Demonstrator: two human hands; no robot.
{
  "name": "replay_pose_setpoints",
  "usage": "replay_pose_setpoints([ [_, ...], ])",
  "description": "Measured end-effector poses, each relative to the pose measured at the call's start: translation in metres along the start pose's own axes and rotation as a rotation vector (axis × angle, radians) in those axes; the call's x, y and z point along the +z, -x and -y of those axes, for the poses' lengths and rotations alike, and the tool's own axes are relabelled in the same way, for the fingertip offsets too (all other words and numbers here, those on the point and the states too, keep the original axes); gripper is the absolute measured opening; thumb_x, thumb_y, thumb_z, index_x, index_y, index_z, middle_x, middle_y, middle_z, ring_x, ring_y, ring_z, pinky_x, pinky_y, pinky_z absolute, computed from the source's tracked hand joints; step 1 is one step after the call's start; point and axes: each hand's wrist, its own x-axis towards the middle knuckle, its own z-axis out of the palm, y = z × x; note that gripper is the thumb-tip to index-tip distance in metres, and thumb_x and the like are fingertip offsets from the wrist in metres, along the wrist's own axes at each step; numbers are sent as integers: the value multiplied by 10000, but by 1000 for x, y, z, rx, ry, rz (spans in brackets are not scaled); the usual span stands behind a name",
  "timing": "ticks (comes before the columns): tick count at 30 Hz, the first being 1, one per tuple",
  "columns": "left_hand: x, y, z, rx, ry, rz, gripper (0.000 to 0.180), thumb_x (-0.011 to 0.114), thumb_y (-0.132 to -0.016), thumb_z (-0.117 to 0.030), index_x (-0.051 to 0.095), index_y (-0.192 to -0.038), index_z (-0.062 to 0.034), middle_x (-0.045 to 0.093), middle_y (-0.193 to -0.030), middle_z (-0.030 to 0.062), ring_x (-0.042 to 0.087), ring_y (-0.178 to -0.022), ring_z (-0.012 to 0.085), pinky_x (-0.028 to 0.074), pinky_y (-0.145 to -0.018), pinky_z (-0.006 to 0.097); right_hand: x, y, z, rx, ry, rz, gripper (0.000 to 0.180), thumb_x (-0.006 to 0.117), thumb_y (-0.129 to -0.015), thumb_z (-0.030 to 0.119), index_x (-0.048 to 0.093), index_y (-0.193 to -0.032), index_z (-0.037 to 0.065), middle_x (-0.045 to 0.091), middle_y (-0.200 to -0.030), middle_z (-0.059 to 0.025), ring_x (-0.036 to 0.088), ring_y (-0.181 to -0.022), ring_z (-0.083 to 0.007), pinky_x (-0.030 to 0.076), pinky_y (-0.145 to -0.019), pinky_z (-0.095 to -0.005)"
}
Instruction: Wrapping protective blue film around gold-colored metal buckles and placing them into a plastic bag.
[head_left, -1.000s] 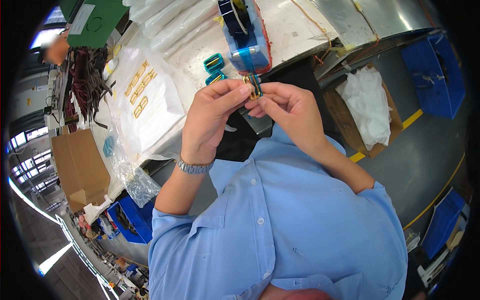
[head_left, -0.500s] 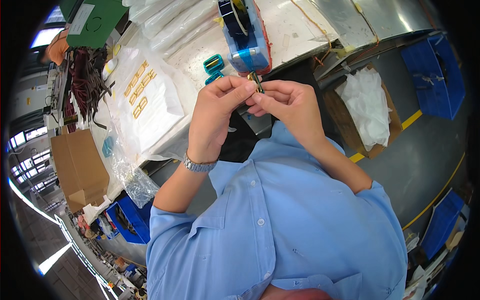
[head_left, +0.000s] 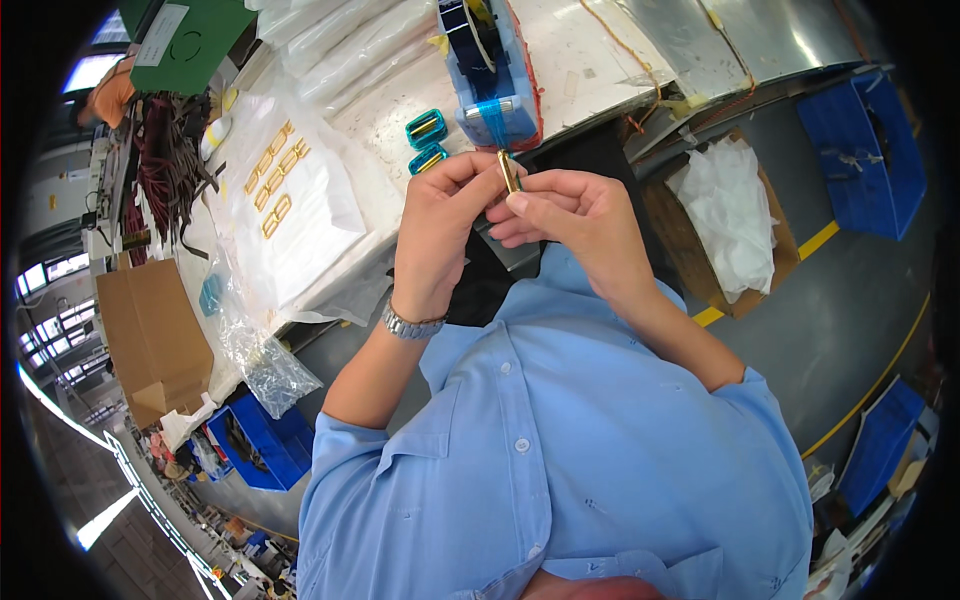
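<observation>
Between my two hands, just in front of a blue tape dispenser, is a gold metal buckle seen nearly edge-on. The fingers of my left hand are closed on its left side, and my right hand pinches it from the right. My fingertips cover part of the buckle. A strip of blue tape lies over the dispenser's front end, below the dark blue roll. Left of the dispenser lie two buckles with blue film on them, one beyond the other.
Several gold buckles lie in rows on a white sheet to the left. Plastic-wrapped bundles fill the back of the table. On the right stand a carton with white wrapping and a blue bin; a brown carton is at left.
The gold buckle has turned between my fingers and now shows a long, bright gold edge. My left hand has shifted slightly right; both hands still hold the buckle.
</observation>
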Motion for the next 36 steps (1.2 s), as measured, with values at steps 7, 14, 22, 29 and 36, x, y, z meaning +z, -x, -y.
replay_pose_setpoints([
  [7,0,-4,-9,-232,168,-24,190,693,-1018,-174,768,-964,-8,675,-811,-9,577,-723,61,464,-672,242,-9,-3,8,-19,162,106,228,717,-1016,66,719,-1182,-90,798,-1048,-156,794,-907,-195,639,-786,-301],
  [14,-5,-11,-21,-443,374,32,182,641,-1056,-195,733,-1016,-43,673,-847,-6,577,-715,103,480,-687,271,-5,-21,27,-260,757,-22,389,819,-925,77,691,-1260,-75,794,-1122,-131,764,-1016,-156,604,-907,-301],
  [22,-5,-13,-31,-604,546,34,171,614,-1078,-210,687,-1060,-57,676,-893,4,576,-710,130,496,-668,298,-6,-28,14,-276,426,69,493,803,-936,32,641,-1386,-91,772,-1210,-153,744,-1106,-179,583,-1015,-327],
  [29,0,0,-38,-621,606,14,184,598,-1091,-211,699,-1062,-60,657,-839,-19,572,-705,103,495,-647,288,4,-25,20,-241,385,21,441,847,-890,86,715,-1281,-69,809,-1094,-126,769,-1028,-167,606,-943,-309],
  [36,4,5,-32,-539,654,12,182,609,-1081,-210,693,-1085,-49,666,-880,-3,595,-759,116,526,-725,318,6,-26,22,-229,345,28,484,856,-879,89,693,-1298,-90,794,-1158,-155,761,-1064,-183,597,-978,-321],
])
